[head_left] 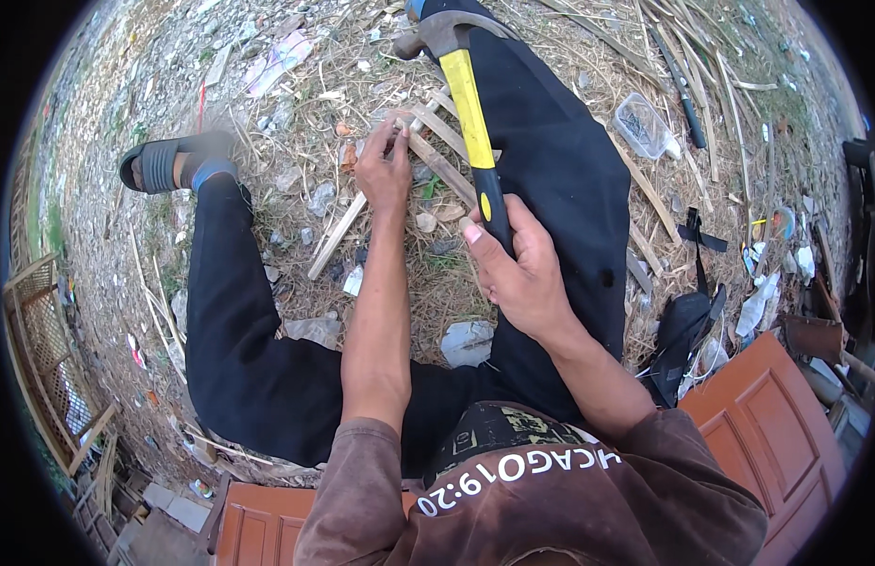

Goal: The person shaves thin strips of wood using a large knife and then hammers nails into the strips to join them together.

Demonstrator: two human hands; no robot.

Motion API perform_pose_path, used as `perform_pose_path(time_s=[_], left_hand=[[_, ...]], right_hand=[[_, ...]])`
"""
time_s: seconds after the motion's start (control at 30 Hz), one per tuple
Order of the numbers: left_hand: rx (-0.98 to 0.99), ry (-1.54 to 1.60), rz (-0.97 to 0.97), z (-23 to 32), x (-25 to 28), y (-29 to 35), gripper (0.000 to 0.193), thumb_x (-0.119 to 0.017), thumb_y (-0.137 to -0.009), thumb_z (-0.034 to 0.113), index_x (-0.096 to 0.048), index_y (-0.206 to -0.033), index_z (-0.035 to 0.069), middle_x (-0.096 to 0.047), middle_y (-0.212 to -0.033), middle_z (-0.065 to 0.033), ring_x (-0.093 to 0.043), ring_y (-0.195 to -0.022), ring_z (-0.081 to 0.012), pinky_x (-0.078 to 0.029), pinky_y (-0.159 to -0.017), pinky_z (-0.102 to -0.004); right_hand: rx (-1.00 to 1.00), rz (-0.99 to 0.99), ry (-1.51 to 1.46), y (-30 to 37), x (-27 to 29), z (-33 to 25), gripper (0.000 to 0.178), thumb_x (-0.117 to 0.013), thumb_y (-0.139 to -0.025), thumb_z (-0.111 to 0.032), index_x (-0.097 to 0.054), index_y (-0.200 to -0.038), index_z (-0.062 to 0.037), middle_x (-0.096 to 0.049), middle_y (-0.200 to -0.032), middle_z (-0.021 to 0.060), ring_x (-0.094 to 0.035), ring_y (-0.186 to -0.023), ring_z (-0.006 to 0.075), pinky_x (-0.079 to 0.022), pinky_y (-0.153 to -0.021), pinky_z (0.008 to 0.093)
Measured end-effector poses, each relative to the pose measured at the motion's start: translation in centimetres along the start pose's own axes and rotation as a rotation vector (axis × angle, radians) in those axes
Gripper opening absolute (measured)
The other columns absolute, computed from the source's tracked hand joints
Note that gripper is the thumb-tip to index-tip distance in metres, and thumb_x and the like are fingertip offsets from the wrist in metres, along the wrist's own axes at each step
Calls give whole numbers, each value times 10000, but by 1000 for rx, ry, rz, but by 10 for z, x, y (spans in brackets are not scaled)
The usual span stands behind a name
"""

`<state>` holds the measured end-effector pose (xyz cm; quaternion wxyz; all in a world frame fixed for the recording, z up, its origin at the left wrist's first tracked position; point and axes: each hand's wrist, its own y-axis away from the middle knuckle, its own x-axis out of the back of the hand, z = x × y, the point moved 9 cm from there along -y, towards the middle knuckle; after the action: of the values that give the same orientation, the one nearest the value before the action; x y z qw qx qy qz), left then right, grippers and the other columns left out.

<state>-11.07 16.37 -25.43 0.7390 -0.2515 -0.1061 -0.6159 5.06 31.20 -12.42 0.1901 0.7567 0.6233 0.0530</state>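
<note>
My right hand [524, 274] is wrapped round the black grip of a claw hammer [469, 111] with a yellow and black handle. The hammer's metal head points away from me, in front of my right trouser leg. Farther left, the fingers of my left hand [384, 172] pinch together at the far end of a thin wooden strip [441, 170]. Whatever small thing may be between those fingertips is too small to make out. Another wooden strip [337, 236] slants toward me beneath my left hand, and more strips meet near its fingertips.
On the right lies a clear plastic tub [645, 126] with small grey pieces, probably nails, beside a black-handled tool [690, 119]. Long split strips and stones cover the ground. A black bag [681, 338] and a brown panelled door [772, 443] are near my right side; a lattice frame [52, 354] stands left.
</note>
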Motion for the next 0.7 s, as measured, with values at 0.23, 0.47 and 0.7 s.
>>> perform_pose_path(time_s=[0.23, 0.47, 0.7], left_hand=[[-56, 49, -12, 0, 2, -2, 218, -709, -877, 142, -725, -1063, 29, -722, -1067, -135, -701, -980, -281, -533, -871, -357], [-103, -4, -5, 6, 4, -4, 210, -701, -882, 146, -725, -1044, 15, -720, -1054, -146, -699, -938, -298, -536, -835, -368], [-124, -34, -1, 6, 8, -3, 207, -698, -877, 145, -726, -1050, 35, -717, -1047, -133, -688, -947, -316, -531, -823, -369]], right_hand=[[-23, -47, 69, 5, -10, 12, 239, -636, -969, -228, -534, -999, -15, -487, -736, -21, -440, -658, 54, -395, -583, 258], [-4, 40, 136, 2, -3, 15, 218, -578, -1002, -214, -509, -1024, -9, -485, -648, 8, -458, -544, 89, -375, -498, 313], [119, 19, 690, -11, -14, 13, 179, -550, -984, -147, -496, -1007, 22, -574, -714, 226, -568, -630, 439, -436, -583, 487]])
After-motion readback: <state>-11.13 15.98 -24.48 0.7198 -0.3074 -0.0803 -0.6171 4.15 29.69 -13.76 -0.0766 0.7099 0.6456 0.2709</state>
